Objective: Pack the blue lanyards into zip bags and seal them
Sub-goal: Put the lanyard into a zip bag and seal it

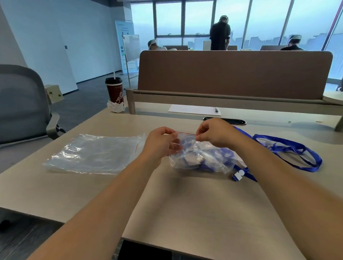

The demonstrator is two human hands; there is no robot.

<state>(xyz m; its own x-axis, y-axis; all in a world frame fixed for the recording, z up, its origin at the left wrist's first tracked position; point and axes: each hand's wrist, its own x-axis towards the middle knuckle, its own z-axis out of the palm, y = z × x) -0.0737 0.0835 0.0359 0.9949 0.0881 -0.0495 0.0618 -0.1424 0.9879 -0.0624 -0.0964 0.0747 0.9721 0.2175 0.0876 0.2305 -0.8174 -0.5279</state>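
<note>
Nearest on the pale worktop [190,208] there is only bare surface, crossed by the person's two forearms. Beyond them sits a zip bag [200,158], already stuffed with a blue lanyard [221,154] bunched inside. The left hand [163,139] and the right hand [212,132] each pinch the bag's red zip strip [185,133], fingers together on it, one at either end, holding the mouth up and taut. I judge this to be the sealing step: the contents are in, and the closure is being pressed.

What comes next, I would say, is running the fingers along that strip until the two hands meet, then checking it holds.

To the right of the bag, loose blue lanyards [287,149] lie looped on the worktop, not yet packed. To the left rests a flat stack of empty zip bags [92,154]. Farther off stand a coffee cup [114,90], a sheet of paper [193,109] and a brown divider [233,75].
</note>
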